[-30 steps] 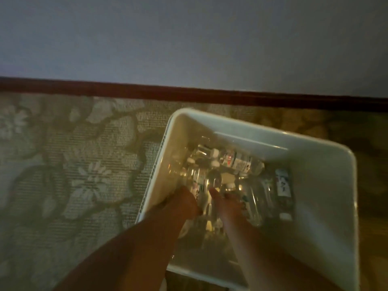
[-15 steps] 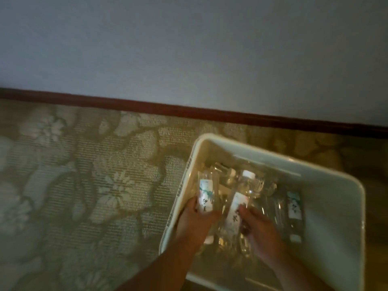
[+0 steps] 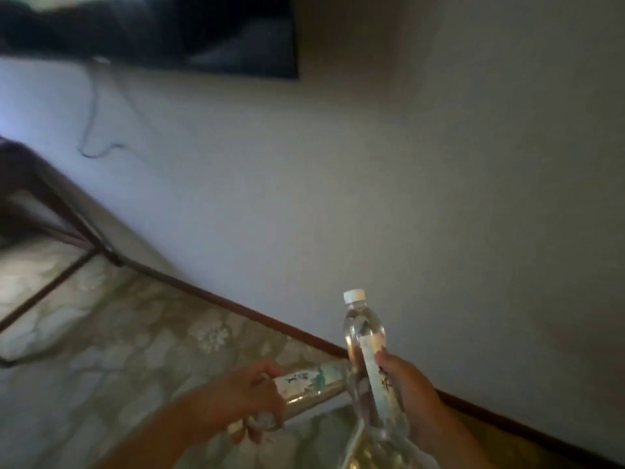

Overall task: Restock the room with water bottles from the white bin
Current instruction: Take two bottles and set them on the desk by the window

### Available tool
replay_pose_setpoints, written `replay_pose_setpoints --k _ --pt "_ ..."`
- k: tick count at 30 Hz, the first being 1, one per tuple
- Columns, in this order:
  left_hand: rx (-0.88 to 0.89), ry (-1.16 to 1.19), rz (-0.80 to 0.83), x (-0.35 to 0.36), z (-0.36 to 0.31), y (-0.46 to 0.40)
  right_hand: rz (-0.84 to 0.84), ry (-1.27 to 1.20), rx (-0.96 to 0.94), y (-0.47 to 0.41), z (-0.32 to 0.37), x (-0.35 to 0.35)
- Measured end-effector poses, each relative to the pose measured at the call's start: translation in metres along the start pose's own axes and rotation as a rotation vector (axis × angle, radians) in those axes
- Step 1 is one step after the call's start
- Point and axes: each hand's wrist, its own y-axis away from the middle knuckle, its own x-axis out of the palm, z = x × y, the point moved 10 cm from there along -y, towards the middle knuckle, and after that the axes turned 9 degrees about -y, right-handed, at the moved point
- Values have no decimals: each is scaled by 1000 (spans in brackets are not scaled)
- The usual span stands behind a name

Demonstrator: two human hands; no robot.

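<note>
Your right hand (image 3: 411, 397) grips one water bottle (image 3: 367, 360) upright (white cap on top). Your left hand (image 3: 245, 397) grips another bottle (image 3: 309, 385) lying sideways, both above the flowery carpet (image 3: 135, 333).

Hotel-like room: floral carpet (image 3: 111, 336), dark baseboard (image 3: 257, 314), wall-mounted television (image 3: 162, 28).

bottle labels (image 3: 378, 377) show dark marks, blurred, nothing legible

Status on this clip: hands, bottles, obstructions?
Left hand gripping one bottle, lying sideways. Right hand holding second bottle upright, cap on. White bin out of view. Nothing in the way.
</note>
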Motion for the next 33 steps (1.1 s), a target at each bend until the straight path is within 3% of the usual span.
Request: replay_pose_setpoints --k 3,5,9,12,14,19,24,33 --pt "43 -162 -118 -97 -37 96 85 35 -3 17 46 90" --pt "73 -165 -283 -163 -52 157 188 104 -32 35 69 173" --pt "219 30 -652 -263 -64 261 302 308 -196 69 98 320" --pt "339 232 -813 -317 -60 318 490 431 -267 91 103 439" --pt "401 279 -893 -359 -55 355 509 382 -291 107 115 508" --pt "550 284 -900 -457 -54 434 649 233 -390 125 151 629" --pt "596 348 -1020 -556 -37 489 830 287 -500 126 182 743" --pt "607 226 -1060 -723 -5 491 975 408 -594 42 227 908"
